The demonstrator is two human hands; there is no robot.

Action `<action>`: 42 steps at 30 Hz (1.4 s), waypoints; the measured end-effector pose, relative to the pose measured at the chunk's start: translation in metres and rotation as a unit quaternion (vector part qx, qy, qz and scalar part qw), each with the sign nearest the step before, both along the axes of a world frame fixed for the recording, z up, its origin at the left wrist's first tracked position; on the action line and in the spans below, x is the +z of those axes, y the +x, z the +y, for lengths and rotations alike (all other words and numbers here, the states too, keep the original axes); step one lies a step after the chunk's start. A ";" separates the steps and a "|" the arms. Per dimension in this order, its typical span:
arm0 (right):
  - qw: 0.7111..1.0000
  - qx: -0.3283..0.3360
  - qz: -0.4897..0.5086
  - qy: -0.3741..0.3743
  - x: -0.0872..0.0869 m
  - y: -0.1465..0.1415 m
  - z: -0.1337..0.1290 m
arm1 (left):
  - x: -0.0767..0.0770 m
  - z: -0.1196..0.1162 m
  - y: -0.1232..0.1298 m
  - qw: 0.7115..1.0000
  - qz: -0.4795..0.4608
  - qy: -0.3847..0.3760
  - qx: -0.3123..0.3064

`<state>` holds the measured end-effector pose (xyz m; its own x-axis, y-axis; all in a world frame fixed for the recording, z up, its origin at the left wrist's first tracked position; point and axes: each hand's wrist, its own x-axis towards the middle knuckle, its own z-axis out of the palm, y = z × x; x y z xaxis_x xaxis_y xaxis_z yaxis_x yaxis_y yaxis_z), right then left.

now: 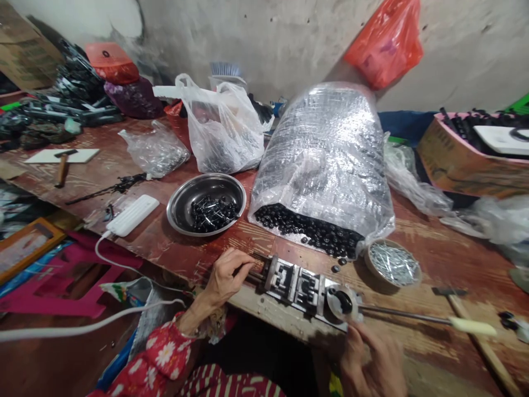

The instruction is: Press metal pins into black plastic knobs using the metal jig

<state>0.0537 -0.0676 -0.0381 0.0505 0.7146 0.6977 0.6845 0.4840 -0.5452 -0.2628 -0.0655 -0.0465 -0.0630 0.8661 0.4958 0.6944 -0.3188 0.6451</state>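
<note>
At the table's front edge sits a metal clamping jig [295, 286] with sliding blocks, a round cup-shaped part [342, 302] at its right end and a long rod with a pale handle [471, 325] reaching right. My left hand [229, 275] is at the jig's left end, thumb and forefinger pinched together; whatever is between them is too small to make out. Below the round part is my right hand [372, 353], blurred, its fingertips close to the jig's right end. Small black round parts [314, 229] spill from a large clear plastic bag [326, 160] behind the jig.
A steel bowl [173, 212] of black parts stands left of the bag. Right of it are a tub [374, 270] of screws or nails and a hammer [471, 320]. A white power strip [133, 215], another hammer [61, 168] and plastic bags [225, 127] lie further left.
</note>
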 end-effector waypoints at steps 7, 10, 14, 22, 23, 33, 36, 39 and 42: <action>0.992 -0.082 -0.096 -0.028 -0.055 0.048 -0.013 | -0.004 -0.003 -0.012 0.998 0.010 -0.055 0.017; 0.991 -0.114 -0.075 -0.008 -0.061 0.043 -0.007 | -0.006 -0.005 -0.012 0.997 0.050 -0.066 0.007; 0.990 -0.120 -0.068 -0.006 -0.066 0.041 -0.004 | -0.013 -0.008 -0.016 0.995 0.068 -0.074 -0.006; 0.984 -0.155 -0.081 -0.032 -0.071 0.040 -0.008 | -0.019 -0.009 -0.024 0.992 0.092 -0.084 -0.027; 0.984 -0.157 -0.081 -0.034 -0.070 0.039 -0.007 | -0.019 -0.009 -0.024 0.991 0.094 -0.088 -0.026; 0.983 -0.155 -0.086 -0.045 -0.069 0.039 -0.009 | -0.019 -0.010 -0.022 0.993 0.080 -0.092 0.003; 0.986 -0.144 -0.080 -0.036 -0.067 0.040 -0.008 | -0.017 -0.010 -0.019 0.991 0.071 -0.106 0.026; 0.989 -0.135 -0.056 -0.035 -0.066 0.040 -0.010 | -0.017 -0.010 -0.017 0.990 0.070 -0.113 0.049; 0.991 -0.128 -0.013 -0.042 -0.065 0.041 -0.014 | -0.019 -0.011 -0.017 0.987 0.080 -0.124 0.064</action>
<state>0.0952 -0.0816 -0.1033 0.2195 0.7361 0.6403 0.7933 0.2473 -0.5563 -0.2803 -0.0764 -0.0651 -0.1181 0.9519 0.2829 0.8177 -0.0684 0.5716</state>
